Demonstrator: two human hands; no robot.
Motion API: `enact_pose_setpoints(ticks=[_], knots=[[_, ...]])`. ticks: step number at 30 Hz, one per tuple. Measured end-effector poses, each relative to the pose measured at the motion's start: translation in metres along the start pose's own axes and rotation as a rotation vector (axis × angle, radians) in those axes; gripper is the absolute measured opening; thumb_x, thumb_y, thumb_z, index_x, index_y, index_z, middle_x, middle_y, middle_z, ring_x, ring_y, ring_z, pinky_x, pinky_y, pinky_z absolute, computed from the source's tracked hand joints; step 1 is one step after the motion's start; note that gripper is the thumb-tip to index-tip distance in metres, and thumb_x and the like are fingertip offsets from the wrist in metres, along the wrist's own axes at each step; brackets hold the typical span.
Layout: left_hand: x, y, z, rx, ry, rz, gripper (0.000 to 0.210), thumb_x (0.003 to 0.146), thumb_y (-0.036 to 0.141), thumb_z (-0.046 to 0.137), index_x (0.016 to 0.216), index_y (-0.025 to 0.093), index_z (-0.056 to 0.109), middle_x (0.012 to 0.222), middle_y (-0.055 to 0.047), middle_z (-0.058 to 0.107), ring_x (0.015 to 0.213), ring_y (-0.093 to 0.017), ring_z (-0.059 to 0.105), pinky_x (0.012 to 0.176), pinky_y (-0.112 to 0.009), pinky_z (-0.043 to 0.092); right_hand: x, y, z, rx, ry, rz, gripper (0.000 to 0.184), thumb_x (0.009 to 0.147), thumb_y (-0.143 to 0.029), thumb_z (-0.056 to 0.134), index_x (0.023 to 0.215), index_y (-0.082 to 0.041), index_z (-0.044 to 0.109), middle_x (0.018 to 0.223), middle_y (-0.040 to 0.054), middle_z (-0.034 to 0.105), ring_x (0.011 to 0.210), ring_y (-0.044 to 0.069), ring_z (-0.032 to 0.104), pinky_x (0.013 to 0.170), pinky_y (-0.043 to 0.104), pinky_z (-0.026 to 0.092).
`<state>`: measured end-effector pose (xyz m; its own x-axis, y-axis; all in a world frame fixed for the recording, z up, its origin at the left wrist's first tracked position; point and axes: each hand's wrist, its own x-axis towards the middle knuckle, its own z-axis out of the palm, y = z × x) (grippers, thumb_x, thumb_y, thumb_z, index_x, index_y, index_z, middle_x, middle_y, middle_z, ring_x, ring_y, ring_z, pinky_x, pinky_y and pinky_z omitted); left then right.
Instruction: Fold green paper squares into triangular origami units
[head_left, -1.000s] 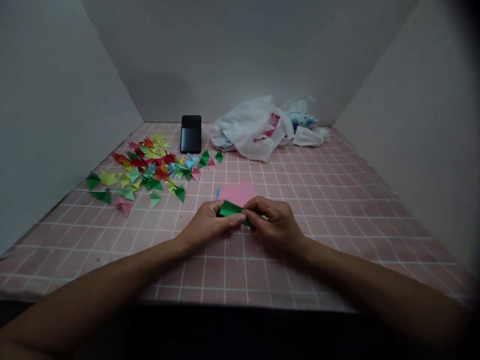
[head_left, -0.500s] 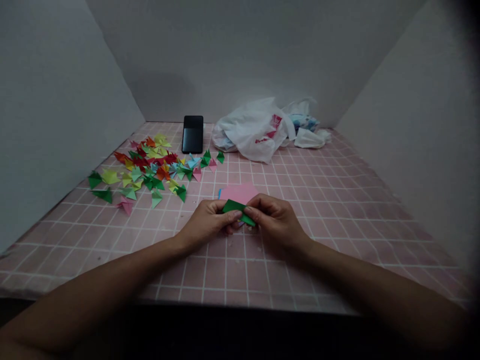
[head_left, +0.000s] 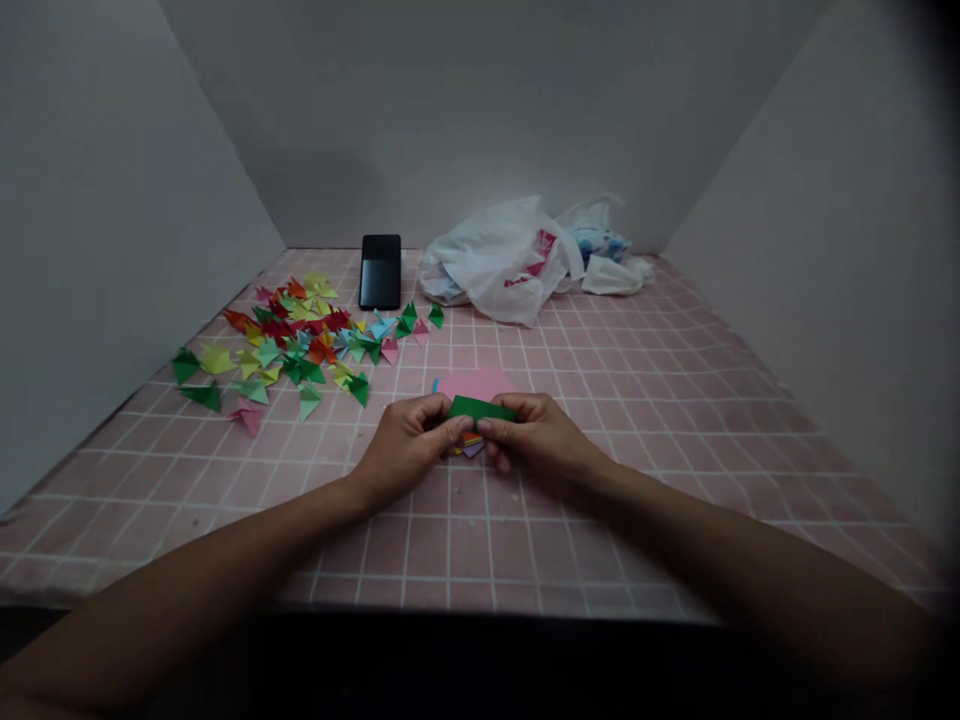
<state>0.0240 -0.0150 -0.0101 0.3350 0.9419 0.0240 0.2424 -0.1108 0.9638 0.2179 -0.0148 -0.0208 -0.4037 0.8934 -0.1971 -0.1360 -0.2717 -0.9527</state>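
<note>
A folded piece of green paper (head_left: pixel 481 408) is stretched between my two hands, its long edge running nearly level. My left hand (head_left: pixel 409 436) pinches its left end between thumb and fingers. At the other end, my right hand (head_left: pixel 551 438) grips it the same way, the thumbs almost meeting along the lower edge. Beneath and behind the hands lies a stack of coloured paper sheets (head_left: pixel 478 380), pink on top, with blue, orange, yellow and purple edges peeking out. The hands hide part of the stack.
Many small folded paper pieces (head_left: pixel 300 340) in several colours lie spread at the left. A black phone (head_left: pixel 380 272) leans upright behind them. White plastic bags (head_left: pixel 510 260) sit at the back on the pink checked tablecloth (head_left: pixel 660 440). Pale walls enclose three sides.
The green paper has turned from a slanted position to nearly level and looks narrower. My right fingers have shifted to its right end, and the view has moved slightly.
</note>
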Motion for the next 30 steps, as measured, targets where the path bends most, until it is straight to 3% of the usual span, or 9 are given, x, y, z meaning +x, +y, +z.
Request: enact_pose_setpoints(ticks=[7,16,20,25,30], knots=[[0.003,-0.003,0.001,-0.167,0.003,-0.101,0.027,0.081,0.039,0.067,0.07,0.016,0.058,0.057,0.002,0.057,0.051,-0.008,0.05,0.052,-0.021,0.04,0.001,0.001,-0.004,0.002,0.015,-0.038,0.028,0.078,-0.037,0.08,0.072,-0.018,0.061,0.059,-0.0022,0.065,0.045,0.007,0.055,0.046,0.02,0.041],[0.007,-0.002,-0.002,-0.219,-0.005,-0.145,0.027,0.081,0.039,0.068,0.069,0.017,0.057,0.06,0.002,0.061,0.05,-0.008,0.054,0.052,-0.021,0.046,0.002,-0.008,-0.009,-0.073,0.046,-0.07,0.032,0.074,-0.043,0.08,0.071,-0.017,0.062,0.058,-0.0027,0.066,0.043,0.008,0.059,0.044,0.02,0.045],[0.007,0.002,-0.004,-0.163,0.003,-0.108,0.029,0.084,0.041,0.065,0.07,0.015,0.061,0.063,0.0,0.064,0.053,-0.009,0.058,0.055,-0.021,0.047,0.003,-0.01,-0.012,-0.102,0.057,-0.078,0.03,0.076,-0.042,0.077,0.068,-0.018,0.061,0.056,-0.0032,0.065,0.04,0.007,0.055,0.042,0.02,0.043],[0.008,0.004,-0.004,-0.167,-0.017,-0.096,0.026,0.074,0.038,0.075,0.082,0.015,0.065,0.066,0.002,0.064,0.052,-0.009,0.057,0.051,-0.02,0.046,0.002,-0.009,-0.009,-0.133,-0.002,-0.015,0.028,0.076,-0.039,0.077,0.067,-0.018,0.061,0.055,-0.0033,0.064,0.039,0.007,0.053,0.041,0.02,0.041],[0.007,-0.001,-0.002,-0.212,-0.011,-0.146,0.027,0.077,0.038,0.074,0.072,0.015,0.06,0.059,0.003,0.061,0.048,-0.007,0.053,0.048,-0.019,0.043,0.002,-0.007,-0.008,-0.175,0.015,0.003,0.031,0.077,-0.04,0.075,0.065,-0.019,0.057,0.051,-0.004,0.061,0.036,0.007,0.05,0.038,0.019,0.035]])
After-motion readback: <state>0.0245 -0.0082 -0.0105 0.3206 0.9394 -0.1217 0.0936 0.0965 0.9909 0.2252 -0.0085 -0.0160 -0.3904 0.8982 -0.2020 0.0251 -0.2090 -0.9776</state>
